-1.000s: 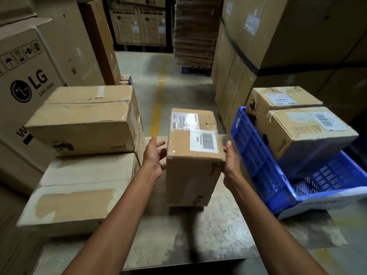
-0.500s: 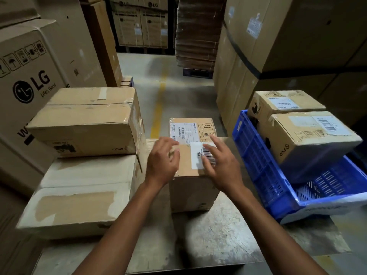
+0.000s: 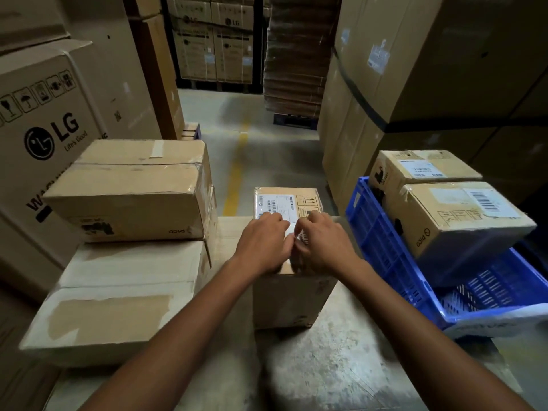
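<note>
On the box [image 3: 292,295] standing mid-desk [image 3: 341,366], between the stacked cartons [image 3: 127,188] and the blue crate [image 3: 370,232], the left hand [image 3: 264,241] and right hand [image 3: 324,243] meet, fingers curled, both pinching the white label [image 3: 292,229] on its top.

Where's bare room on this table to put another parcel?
Bare tabletop lies nearest the person, before the small box, between the stacked boxes and blue crate. The crate's near end is empty too. Crowded beside the box.
</note>
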Tool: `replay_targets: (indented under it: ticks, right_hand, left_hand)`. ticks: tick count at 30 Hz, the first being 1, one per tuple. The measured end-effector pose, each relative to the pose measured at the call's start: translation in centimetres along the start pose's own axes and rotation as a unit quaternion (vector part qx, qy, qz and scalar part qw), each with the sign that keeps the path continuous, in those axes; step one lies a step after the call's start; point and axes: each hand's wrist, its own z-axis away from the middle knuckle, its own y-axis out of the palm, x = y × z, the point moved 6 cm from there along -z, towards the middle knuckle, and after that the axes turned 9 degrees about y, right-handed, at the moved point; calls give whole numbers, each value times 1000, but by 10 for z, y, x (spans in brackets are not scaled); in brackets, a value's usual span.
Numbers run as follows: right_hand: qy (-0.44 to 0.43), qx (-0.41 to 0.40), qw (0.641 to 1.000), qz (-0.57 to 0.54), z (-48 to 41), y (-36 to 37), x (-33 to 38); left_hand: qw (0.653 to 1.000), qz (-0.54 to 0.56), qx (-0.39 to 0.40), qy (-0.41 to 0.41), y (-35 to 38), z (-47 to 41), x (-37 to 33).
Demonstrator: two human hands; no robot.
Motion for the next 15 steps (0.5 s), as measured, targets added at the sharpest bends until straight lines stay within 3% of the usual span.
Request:
replay_targets:
  ticks: [11,15]
  right_hand:
    - [-8,-32,999,-1,-18,15,1]
    - [12,-23,999,20,-41,0,3]
  left_hand:
    - [997,6,59,-58,9,-33,37]
    - [998,-25,46,-20,3,-53,29]
